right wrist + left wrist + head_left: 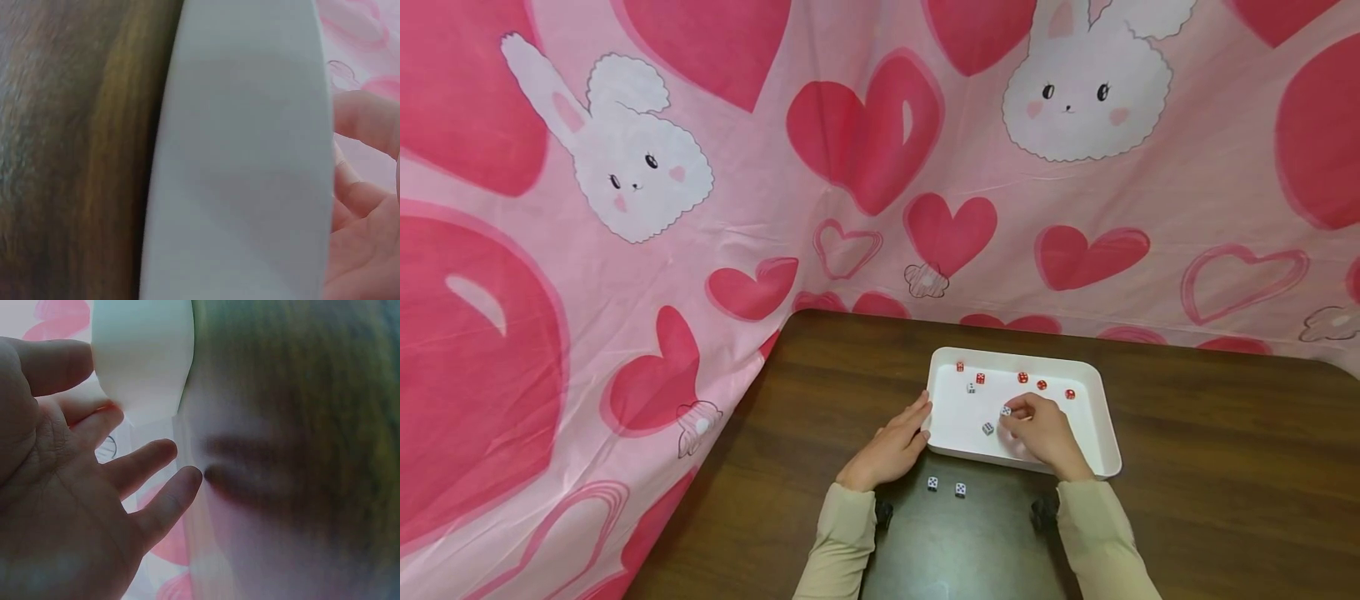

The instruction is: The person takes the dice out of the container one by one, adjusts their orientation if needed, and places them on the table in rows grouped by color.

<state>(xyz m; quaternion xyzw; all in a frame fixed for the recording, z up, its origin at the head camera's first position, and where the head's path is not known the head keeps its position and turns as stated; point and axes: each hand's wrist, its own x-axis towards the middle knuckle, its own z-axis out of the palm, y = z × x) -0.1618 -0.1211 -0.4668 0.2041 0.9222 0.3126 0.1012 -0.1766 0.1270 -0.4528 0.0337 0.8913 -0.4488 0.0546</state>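
A white tray (1097, 454) lies on the dark wooden table. Over its right half, my right hand (1040, 431) pinches a white die (1006, 412) between thumb and fingertips. Two other white dice are in the tray, one (988, 428) just left of that hand and one (971, 388) farther back. Several red dice (1022, 377) lie along the tray's far side. My left hand (889, 448) rests against the tray's left wall, fingers extended; the left wrist view shows its thumb and fingertips at the tray's white side (144, 356). In the right wrist view the tray wall hides the die.
Two white dice, one (932, 483) left of the other (960, 490), sit on the table in front of the tray. A pink curtain (865, 242) with hearts and rabbits hangs behind and to the left of the table (1210, 433).
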